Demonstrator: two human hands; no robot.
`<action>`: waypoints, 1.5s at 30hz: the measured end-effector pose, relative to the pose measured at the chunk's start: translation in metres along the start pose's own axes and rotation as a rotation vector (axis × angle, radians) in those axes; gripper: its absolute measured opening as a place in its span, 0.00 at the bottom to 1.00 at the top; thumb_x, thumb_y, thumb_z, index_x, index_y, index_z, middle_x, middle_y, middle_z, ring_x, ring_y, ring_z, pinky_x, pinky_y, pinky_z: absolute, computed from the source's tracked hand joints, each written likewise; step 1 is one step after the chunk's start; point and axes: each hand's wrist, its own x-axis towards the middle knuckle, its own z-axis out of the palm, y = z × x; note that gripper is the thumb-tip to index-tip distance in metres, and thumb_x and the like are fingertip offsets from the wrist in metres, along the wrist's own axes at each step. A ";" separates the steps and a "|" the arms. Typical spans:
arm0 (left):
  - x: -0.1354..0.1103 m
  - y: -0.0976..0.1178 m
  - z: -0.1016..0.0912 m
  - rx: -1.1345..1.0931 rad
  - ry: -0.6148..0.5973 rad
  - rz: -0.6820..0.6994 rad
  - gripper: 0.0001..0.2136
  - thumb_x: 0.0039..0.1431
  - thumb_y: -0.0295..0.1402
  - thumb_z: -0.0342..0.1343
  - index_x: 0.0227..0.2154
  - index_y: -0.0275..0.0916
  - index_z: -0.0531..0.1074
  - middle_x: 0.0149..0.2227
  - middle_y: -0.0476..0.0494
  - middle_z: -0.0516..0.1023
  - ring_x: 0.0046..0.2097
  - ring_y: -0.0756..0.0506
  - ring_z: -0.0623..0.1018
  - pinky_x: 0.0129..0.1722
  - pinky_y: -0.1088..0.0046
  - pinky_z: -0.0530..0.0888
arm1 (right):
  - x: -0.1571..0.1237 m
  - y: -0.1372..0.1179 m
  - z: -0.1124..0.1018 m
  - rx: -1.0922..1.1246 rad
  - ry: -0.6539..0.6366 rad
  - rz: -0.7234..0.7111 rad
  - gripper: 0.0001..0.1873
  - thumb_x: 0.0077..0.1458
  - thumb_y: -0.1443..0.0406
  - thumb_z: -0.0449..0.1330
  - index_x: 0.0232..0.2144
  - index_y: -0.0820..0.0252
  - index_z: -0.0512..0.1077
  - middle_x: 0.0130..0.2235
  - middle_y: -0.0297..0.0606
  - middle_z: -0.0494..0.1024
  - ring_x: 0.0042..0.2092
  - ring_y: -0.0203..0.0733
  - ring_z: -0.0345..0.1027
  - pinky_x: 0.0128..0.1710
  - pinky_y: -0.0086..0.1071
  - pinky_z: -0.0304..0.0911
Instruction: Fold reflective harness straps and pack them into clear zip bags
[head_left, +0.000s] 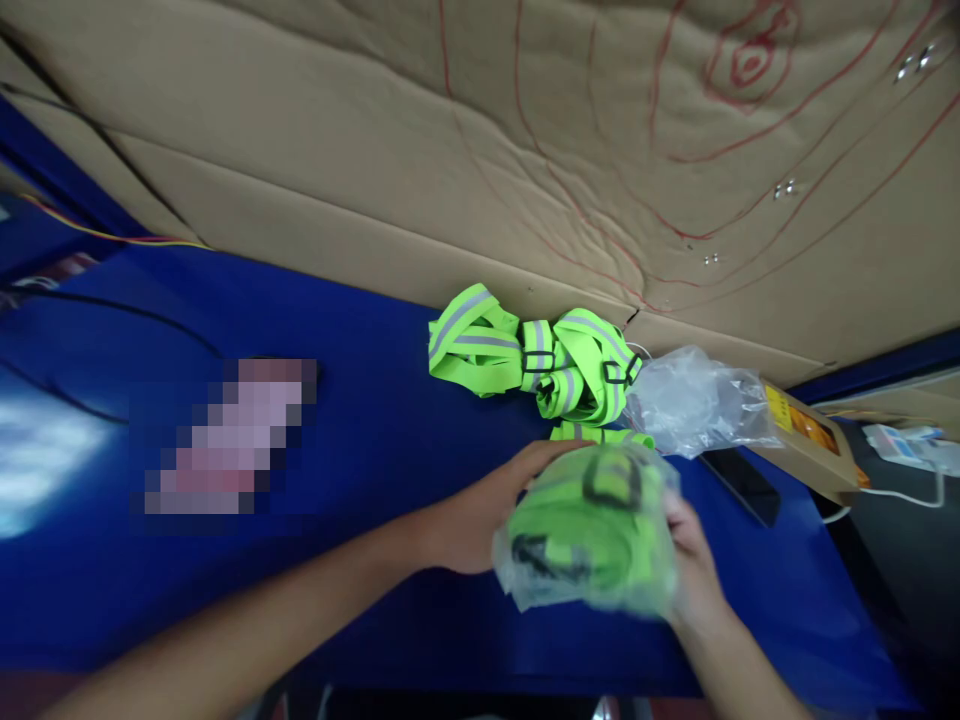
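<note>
Between my two hands is a clear plastic bag [592,530] with a rolled neon-green reflective strap and black buckles inside. My left hand [487,510] grips the bag's left side, its fingers partly behind it. On the right side my right hand [690,550] holds the bag, slightly blurred. Just beyond the bag lies another piece of green reflective strap [637,438]. Farther back, a bundle of green reflective straps [476,345] with grey stripes rests against the cardboard, beside a second strap bundle [592,365] with black buckles.
A crumpled clear plastic bag [694,400] lies right of the straps, near a black phone [742,485] and a brown box [814,440]. A cardboard panel [337,150] stands along the back of the blue table [360,420]. A pixelated object [236,435] and dark cables [120,305] are at left.
</note>
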 end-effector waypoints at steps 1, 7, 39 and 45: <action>0.003 0.006 -0.006 0.042 -0.015 -0.010 0.30 0.49 0.36 0.75 0.57 0.44 0.76 0.61 0.35 0.76 0.57 0.37 0.78 0.54 0.61 0.76 | 0.000 -0.003 -0.008 -0.081 0.066 -0.121 0.20 0.46 0.53 0.76 0.41 0.50 0.83 0.38 0.41 0.86 0.39 0.55 0.81 0.42 0.46 0.78; 0.005 0.021 -0.016 0.148 -0.044 -0.232 0.28 0.62 0.56 0.58 0.54 0.38 0.77 0.51 0.34 0.80 0.50 0.40 0.80 0.46 0.67 0.75 | -0.006 -0.015 -0.006 -0.662 0.056 -0.645 0.19 0.53 0.67 0.73 0.47 0.43 0.82 0.42 0.34 0.86 0.39 0.48 0.82 0.43 0.39 0.77; -0.023 0.037 -0.038 0.267 0.486 -0.143 0.23 0.56 0.54 0.65 0.30 0.34 0.78 0.30 0.43 0.80 0.30 0.48 0.75 0.31 0.74 0.72 | 0.010 0.003 0.019 -0.824 -0.139 -0.726 0.15 0.64 0.57 0.64 0.50 0.57 0.72 0.28 0.29 0.74 0.26 0.33 0.69 0.28 0.27 0.64; -0.029 0.034 -0.024 0.240 0.298 -0.179 0.25 0.61 0.56 0.59 0.35 0.35 0.80 0.29 0.46 0.78 0.29 0.50 0.73 0.31 0.75 0.70 | -0.002 0.001 0.028 -0.677 -0.214 -0.718 0.05 0.64 0.70 0.62 0.38 0.55 0.70 0.27 0.28 0.72 0.26 0.31 0.65 0.28 0.26 0.62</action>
